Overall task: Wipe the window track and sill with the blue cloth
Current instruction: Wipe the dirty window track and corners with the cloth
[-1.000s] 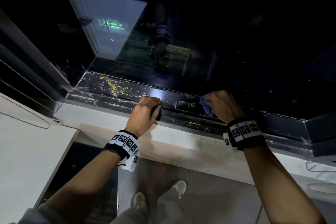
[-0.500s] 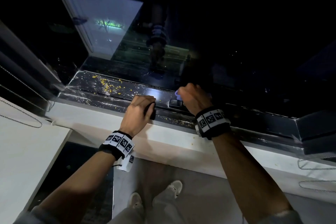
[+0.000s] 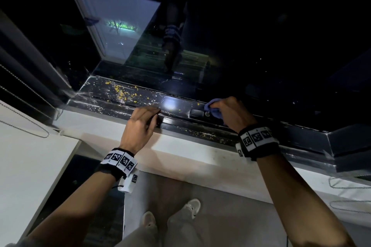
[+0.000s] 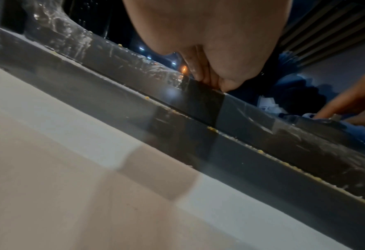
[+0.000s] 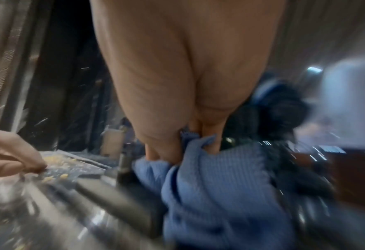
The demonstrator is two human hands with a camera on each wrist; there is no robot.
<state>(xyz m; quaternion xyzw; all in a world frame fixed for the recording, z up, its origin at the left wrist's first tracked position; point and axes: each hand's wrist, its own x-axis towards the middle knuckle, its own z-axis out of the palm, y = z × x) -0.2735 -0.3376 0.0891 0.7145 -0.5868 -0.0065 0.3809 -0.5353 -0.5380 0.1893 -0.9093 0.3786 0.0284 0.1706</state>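
The dark window track (image 3: 112, 100) runs across the head view, strewn with yellow crumbs (image 3: 121, 94) on its left part. Below it lies the white sill (image 3: 184, 152). My right hand (image 3: 224, 110) grips the bunched blue cloth (image 3: 215, 114) and presses it on the track just right of a small black latch (image 3: 197, 113). The right wrist view shows the cloth (image 5: 215, 194) hanging from my curled fingers (image 5: 156, 152), blurred. My left hand (image 3: 152, 114) rests with fairly straight fingers on the track's front rail (image 4: 198, 104), holding nothing.
Dark glass (image 3: 241, 46) rises right behind the track and mirrors my arm. A white tabletop (image 3: 30, 166) stands at the left, with a beaded cord (image 3: 24, 128) lying over it. More cords (image 3: 351, 184) lie at the right. The frame steps up at the right corner (image 3: 341, 142).
My right hand swept the cloth left over the latch, then back to its right. My left hand's fingers went from curled over the rail to lying straighter on it.
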